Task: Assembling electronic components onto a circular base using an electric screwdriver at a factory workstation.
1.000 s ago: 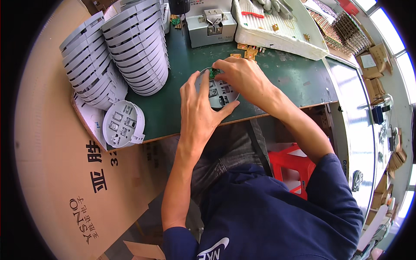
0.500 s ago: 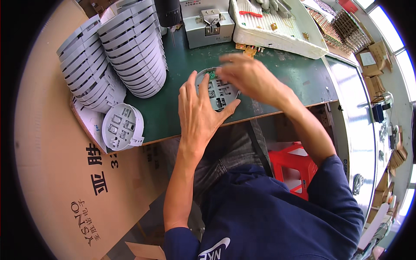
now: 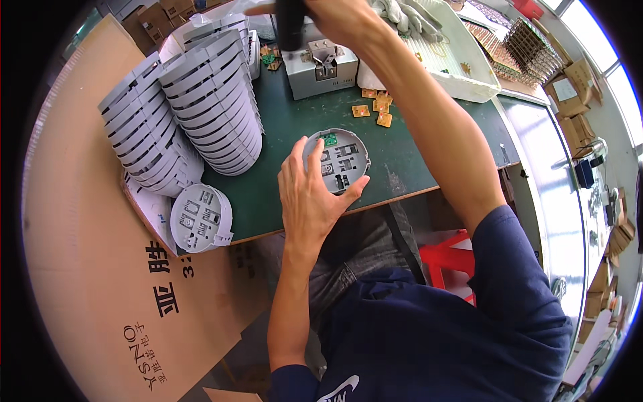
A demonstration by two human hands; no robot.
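Observation:
My left hand (image 3: 311, 184) grips a round grey plastic housing (image 3: 353, 149) on the table, thumb at its near right rim and fingers over its left side. A small green circuit board (image 3: 329, 139) sits inside the housing near the far rim, beside moulded slots and dark parts. My right hand (image 3: 341, 21) is raised at the top edge, at a black hanging power screwdriver (image 3: 291, 25). One finger sticks out to the left behind the tool; the other fingers are mostly hidden, so its grip cannot be made out.
Tall stacks of grey housings (image 3: 218, 100) stand at the left, with another housing (image 3: 201, 218) at the table corner. A metal box-shaped device (image 3: 321, 77) stands at the back. Several orange boards (image 3: 362, 110) lie near a white tray (image 3: 469, 87) with gloves (image 3: 408, 17).
My right hand has left the housing and moved up to the screwdriver, which has shifted right. The left hand keeps its hold. The whole view has shifted, showing more of the far side.

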